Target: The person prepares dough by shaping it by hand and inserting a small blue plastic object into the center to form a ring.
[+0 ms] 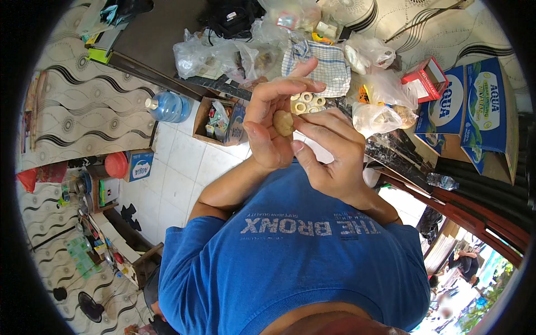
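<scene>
A lumpy, pale beige ball of dough [283, 123] rests against the palm side of my left hand [263, 125], which cups it with the fingers curving up and spread. My right hand [335, 151] comes in from the right. Its index fingertip touches the edge of the ball, while the thumb stands apart below. Just beyond the hands, several pale ring-shaped dough pieces [306, 101] lie in rows, partly hidden by my fingers. A blue-and-white checked cloth [329, 70] lies behind them.
Clear plastic bags [374, 114] crowd the dark table, with a red box [425, 81] beside them. Blue cartons [483, 109] stand at the right. Left of the table are an open cardboard box [207, 120] and a large blue water bottle [170, 106].
</scene>
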Motion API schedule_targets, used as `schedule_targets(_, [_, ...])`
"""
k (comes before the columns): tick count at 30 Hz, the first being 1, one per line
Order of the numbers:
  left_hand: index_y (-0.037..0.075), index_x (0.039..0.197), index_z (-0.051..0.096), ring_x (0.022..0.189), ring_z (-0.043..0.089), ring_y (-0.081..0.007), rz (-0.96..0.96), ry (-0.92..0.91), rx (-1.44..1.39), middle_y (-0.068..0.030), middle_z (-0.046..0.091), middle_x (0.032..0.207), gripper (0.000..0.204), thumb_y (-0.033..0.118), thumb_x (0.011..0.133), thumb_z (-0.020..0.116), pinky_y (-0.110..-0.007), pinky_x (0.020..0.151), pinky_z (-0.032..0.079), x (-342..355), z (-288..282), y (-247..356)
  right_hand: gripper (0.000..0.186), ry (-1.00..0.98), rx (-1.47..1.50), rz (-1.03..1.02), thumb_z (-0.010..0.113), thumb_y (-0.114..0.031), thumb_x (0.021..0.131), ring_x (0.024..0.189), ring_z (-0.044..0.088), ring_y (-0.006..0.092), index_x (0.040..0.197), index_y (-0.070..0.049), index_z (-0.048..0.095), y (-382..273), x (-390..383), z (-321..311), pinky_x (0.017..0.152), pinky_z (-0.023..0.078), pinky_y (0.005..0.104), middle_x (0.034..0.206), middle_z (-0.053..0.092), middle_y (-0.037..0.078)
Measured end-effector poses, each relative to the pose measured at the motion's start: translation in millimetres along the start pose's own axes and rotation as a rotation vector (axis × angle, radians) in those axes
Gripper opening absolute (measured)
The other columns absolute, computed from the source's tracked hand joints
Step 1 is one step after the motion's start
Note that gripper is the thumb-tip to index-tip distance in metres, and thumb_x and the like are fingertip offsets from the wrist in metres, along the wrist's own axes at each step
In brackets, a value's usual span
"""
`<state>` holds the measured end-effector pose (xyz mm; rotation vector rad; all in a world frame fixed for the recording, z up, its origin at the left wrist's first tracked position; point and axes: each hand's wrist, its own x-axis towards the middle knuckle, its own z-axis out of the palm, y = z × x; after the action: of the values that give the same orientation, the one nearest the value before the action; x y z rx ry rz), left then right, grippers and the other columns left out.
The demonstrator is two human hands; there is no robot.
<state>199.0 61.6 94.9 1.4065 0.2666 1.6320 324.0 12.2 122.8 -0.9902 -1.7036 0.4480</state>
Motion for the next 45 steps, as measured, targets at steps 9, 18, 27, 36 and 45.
schedule_targets(9, [0.001, 0.123, 0.047, 0.127, 0.053, -0.0391, 0.033, -0.083, -0.073, -0.0235, 0.061, 0.116, 0.079, 0.070, 0.097, 0.021, -0.054, 0.111, 0.035, 0, -27, -4, 0.014, -0.015, 0.083, 0.096, 0.078, -0.004, 0.077, 0.076, 0.066, 0.0248, 0.089, -0.001, 0.071, 4, 9, 25, 0.069, 0.051, 0.0350, 0.081, 0.068, 0.010])
schedule_targets(18, [0.004, 0.125, 0.045, 0.126, 0.053, -0.0390, 0.057, -0.069, -0.271, -0.0212, 0.060, 0.116, 0.078, 0.072, 0.096, 0.020, -0.054, 0.111, 0.037, 6, -50, -3, 0.010, 0.099, 0.033, 0.073, 0.076, -0.002, 0.081, 0.072, 0.065, 0.0229, 0.090, -0.003, 0.072, -6, 15, 56, 0.068, 0.051, 0.0330, 0.081, 0.068, 0.009])
schedule_targets(27, [0.005, 0.133, 0.042, 0.138, 0.042, -0.0416, -0.158, -0.037, -0.527, -0.0249, 0.061, 0.123, 0.079, 0.071, 0.098, 0.017, -0.049, 0.116, 0.032, 15, -56, 8, 0.020, 0.035, -0.107, -0.103, 0.082, -0.005, 0.071, 0.074, 0.062, 0.0219, 0.089, -0.004, 0.073, 7, 19, 53, 0.064, 0.049, 0.0322, 0.090, 0.065, 0.006])
schedule_targets(36, [0.010, 0.139, 0.040, 0.142, 0.036, -0.0414, -0.222, -0.206, -0.573, -0.0244, 0.057, 0.131, 0.078, 0.072, 0.097, 0.018, -0.052, 0.121, 0.023, 15, -50, 1, 0.018, 0.116, -0.092, 0.029, 0.084, -0.007, 0.072, 0.074, 0.058, 0.0219, 0.086, -0.007, 0.072, 1, 17, 48, 0.065, 0.047, 0.0324, 0.081, 0.061, 0.006])
schedule_targets(45, [0.011, 0.143, 0.036, 0.144, 0.031, -0.0446, -0.217, -0.189, -0.738, -0.0256, 0.053, 0.135, 0.078, 0.072, 0.097, 0.020, -0.056, 0.122, 0.021, 11, -48, -5, 0.018, 0.119, -0.026, 0.057, 0.082, -0.006, 0.073, 0.073, 0.057, 0.0210, 0.089, -0.007, 0.073, -6, 15, 43, 0.064, 0.045, 0.0308, 0.080, 0.062, 0.005])
